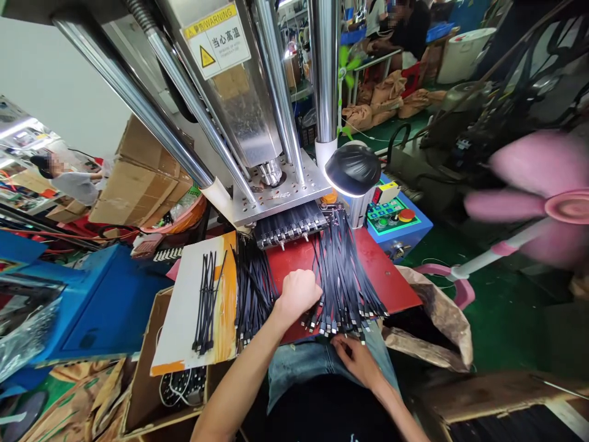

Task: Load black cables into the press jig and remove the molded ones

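Note:
My left hand [301,291] is closed in a fist over the red plate [289,264], against the left edge of a fanned bundle of black USB cables [343,270]. Whatever is inside that fist is hidden. Below the bundle's metal plug ends, my right hand [352,356] sits by my lap with its fingers curled; I cannot make out what is in them. A second bundle of black cables [255,282] hangs left of my left hand. Under the press head [271,196], a black mould [292,227] carries a row of metal connectors.
A white board [184,294] at left bears a few tied black cables [207,307]. A blue control box [398,221] with a red button and a black lamp [353,169] stand right of the press. Further right, a pink fan [529,202] blurs. A carton [142,368] stands lower left.

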Demonstrator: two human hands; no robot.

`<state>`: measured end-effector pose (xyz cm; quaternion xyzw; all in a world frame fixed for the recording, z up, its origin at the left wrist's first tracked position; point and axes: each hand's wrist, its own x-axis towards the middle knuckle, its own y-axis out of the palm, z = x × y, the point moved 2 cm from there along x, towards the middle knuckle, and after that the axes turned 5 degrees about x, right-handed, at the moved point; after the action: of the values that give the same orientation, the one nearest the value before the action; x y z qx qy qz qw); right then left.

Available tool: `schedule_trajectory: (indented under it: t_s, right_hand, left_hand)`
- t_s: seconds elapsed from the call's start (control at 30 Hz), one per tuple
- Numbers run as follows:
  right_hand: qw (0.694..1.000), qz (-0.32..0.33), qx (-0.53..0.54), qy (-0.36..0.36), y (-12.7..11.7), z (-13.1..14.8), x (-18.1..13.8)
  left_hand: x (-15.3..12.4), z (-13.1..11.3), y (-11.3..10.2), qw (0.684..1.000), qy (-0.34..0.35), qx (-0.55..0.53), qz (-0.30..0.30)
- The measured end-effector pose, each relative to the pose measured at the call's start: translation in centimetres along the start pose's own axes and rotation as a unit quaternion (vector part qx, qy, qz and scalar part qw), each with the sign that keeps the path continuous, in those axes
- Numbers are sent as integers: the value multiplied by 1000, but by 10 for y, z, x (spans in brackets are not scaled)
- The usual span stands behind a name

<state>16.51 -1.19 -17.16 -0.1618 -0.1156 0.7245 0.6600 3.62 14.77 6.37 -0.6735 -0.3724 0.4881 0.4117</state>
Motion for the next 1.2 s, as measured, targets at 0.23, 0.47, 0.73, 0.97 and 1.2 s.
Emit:
schedule_trajectory:
  t_s: [0.23,0.47,0.73,0.97,1.2]
  right_hand:
    - [999,0,34,1,0,-2,3]
    - [998,-19,57,12,2,-1,3]
    - [998,-13,62,10,1,-2,4]
    - [998,-13,57,9,0,-2,6]
    - [999,-7,52,9,-1,-1,6]
  left_hand:
    - [13,24,-6,994,41,-96,30]
    - [1,14,8,998,13,-65,-14]
    - [7,13,11,997,13,-69,-11]
    - [7,33,9,985,36,-169,5]
    - [-2,28,22,975,37,-217,-18]
